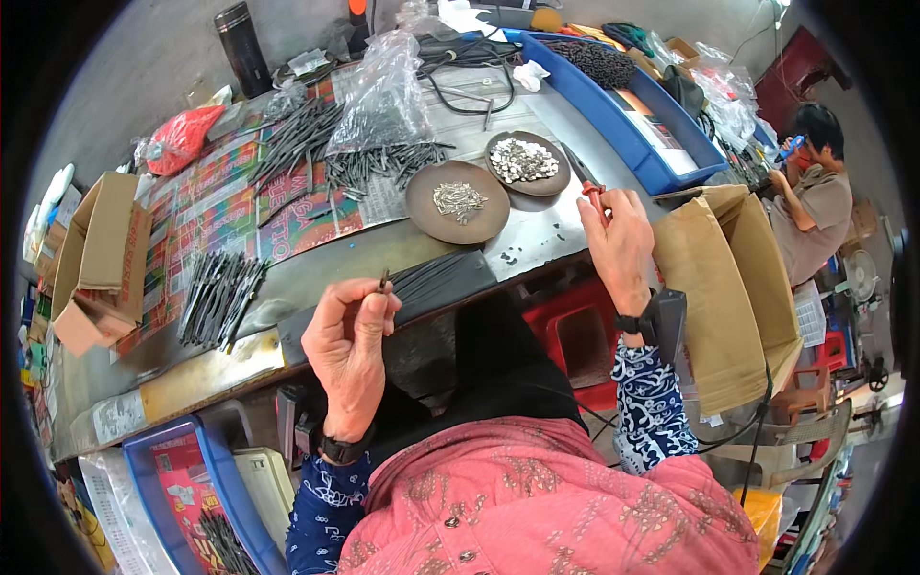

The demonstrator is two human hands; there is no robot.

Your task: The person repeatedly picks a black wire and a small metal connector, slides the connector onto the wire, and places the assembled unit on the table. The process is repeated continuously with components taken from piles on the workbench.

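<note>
My left hand (351, 345) is raised over the near table edge, thumb and fingers pinching a small, thin dark piece (384, 280) whose tip shows above them. Above the table's right side, my right hand (621, 244) is closed around a small red tool (593, 195); its kind is partly hidden by the fingers. Between the hands, further back, one round brown dish (422, 206) holds small metal pins (460, 201). Beside it a second brown dish (556, 184) holds small white and dark pieces (523, 160). A bundle of thin black rods (431, 278) lies at the table's edge.
Black strips (222, 299) lie at left on printed sheets; more black pieces (297, 144) are piled behind, near a clear plastic bag (383, 91). A long blue bin (685, 153) and an open cardboard box (704, 287) stand at right. Another person (815, 211) sits beyond.
</note>
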